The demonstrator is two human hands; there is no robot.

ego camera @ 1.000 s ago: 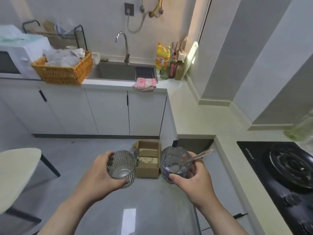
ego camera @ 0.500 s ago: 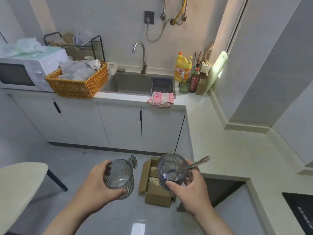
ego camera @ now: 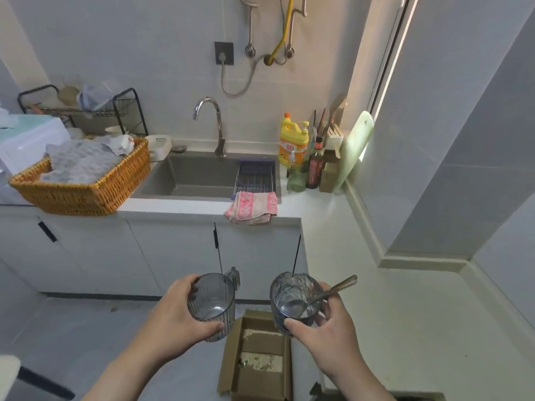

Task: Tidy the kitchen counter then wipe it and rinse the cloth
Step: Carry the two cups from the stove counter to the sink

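Observation:
My left hand [ego camera: 176, 319] grips a ribbed grey glass mug [ego camera: 212, 303] by its body, held upright above the floor. My right hand [ego camera: 327, 340] holds a second clear glass [ego camera: 293, 301] with a metal spoon [ego camera: 333, 292] standing in it, the handle pointing right. A pink patterned cloth [ego camera: 252, 208] lies folded on the counter's front edge, by the grey sink [ego camera: 202, 178]. The white counter [ego camera: 362, 285] runs along the right side.
A wicker basket [ego camera: 84, 192] with a grey towel sits left of the sink, beside a microwave [ego camera: 26, 146] and a dish rack [ego camera: 86, 111]. A yellow detergent bottle [ego camera: 292, 140], other bottles and a cutting board [ego camera: 357, 146] crowd the corner. An open cardboard box [ego camera: 257, 357] lies on the floor.
My view has swung left and closer toward the sink; the stove has left the frame. Both hands keep their hold on the glasses.

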